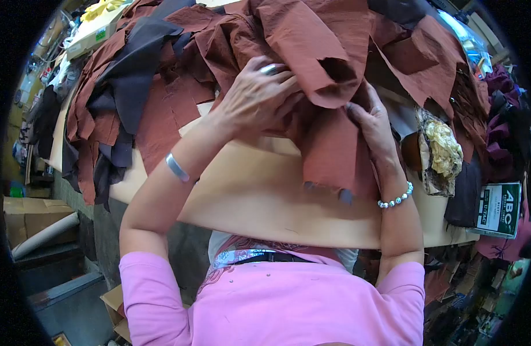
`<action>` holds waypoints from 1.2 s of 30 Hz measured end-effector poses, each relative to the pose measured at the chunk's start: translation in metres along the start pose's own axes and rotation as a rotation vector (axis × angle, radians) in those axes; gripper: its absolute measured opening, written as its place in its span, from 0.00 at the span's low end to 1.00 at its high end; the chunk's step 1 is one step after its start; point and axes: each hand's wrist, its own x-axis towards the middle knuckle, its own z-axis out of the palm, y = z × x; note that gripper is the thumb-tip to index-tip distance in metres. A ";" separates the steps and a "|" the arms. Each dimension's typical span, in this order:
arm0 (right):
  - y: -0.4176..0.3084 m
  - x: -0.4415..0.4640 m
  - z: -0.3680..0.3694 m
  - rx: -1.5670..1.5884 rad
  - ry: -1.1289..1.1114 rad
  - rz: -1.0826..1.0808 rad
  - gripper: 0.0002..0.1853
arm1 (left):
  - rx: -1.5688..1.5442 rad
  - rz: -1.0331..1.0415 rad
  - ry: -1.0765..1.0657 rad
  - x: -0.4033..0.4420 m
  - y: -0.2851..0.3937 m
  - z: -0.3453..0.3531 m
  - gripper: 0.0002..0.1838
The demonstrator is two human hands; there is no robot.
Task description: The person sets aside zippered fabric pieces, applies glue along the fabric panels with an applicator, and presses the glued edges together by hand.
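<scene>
- Head view, hands: we see the left hand (265, 89) with its fingers bent inward against a rust-coloured cloth (333, 147); the fingertips pass behind a fold, so we cannot tell whether they pinch it.
- The right hand (376, 118) pinches the same cloth at its right side, thumb in front, the other fingers largely hidden behind.
- The cloth, matt and creased, hangs between the two hands over the desk (242, 202); its upper part curls into an open tube-like fold, and its lower edge is frayed.
- Ornaments: we note a smooth ring (269, 70) and a polished metal cuff (177, 167) on the left arm, and a bracelet of round beads (396, 199) on the right.
- The desk has a pale, smooth surface and a curved near edge. Rust-coloured pieces (167, 118) and dark cloth (130, 63) lie heaped on its far and left parts, wrinkled and overlapping.
- To the right, near the right hand, we find a crumpled, glossy, yellowish mass (443, 144) on a worn, rough-edged base.
- Lettering: on a green-and-white package (499, 210) at the right we read "ABC" and "U-TAC"; its smaller print is illegible.
</scene>
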 end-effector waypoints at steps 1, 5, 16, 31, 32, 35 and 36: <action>-0.002 -0.003 0.003 -0.036 -0.047 -0.014 0.34 | -0.025 -0.030 -0.075 0.015 0.001 -0.008 0.23; -0.020 -0.027 0.017 -0.138 -0.119 -0.003 0.35 | -0.107 -0.201 0.160 0.056 -0.033 0.012 0.24; -0.038 0.000 -0.037 0.224 0.246 -0.159 0.29 | -0.004 -0.202 -0.385 -0.010 -0.081 -0.001 0.22; -0.060 0.007 0.003 -0.401 -0.096 -0.186 0.40 | -0.285 -0.491 0.050 -0.036 -0.037 -0.143 0.13; -0.049 0.010 -0.005 -0.592 -0.110 -0.257 0.42 | -0.256 -0.527 -0.148 -0.038 -0.037 -0.143 0.15; -0.068 -0.002 0.000 -0.476 -0.065 -0.199 0.45 | -0.073 -0.528 -0.320 -0.052 -0.032 -0.148 0.22; -0.079 -0.011 0.007 -0.611 -0.076 -0.312 0.44 | -0.062 -0.541 -0.289 -0.053 -0.025 -0.158 0.22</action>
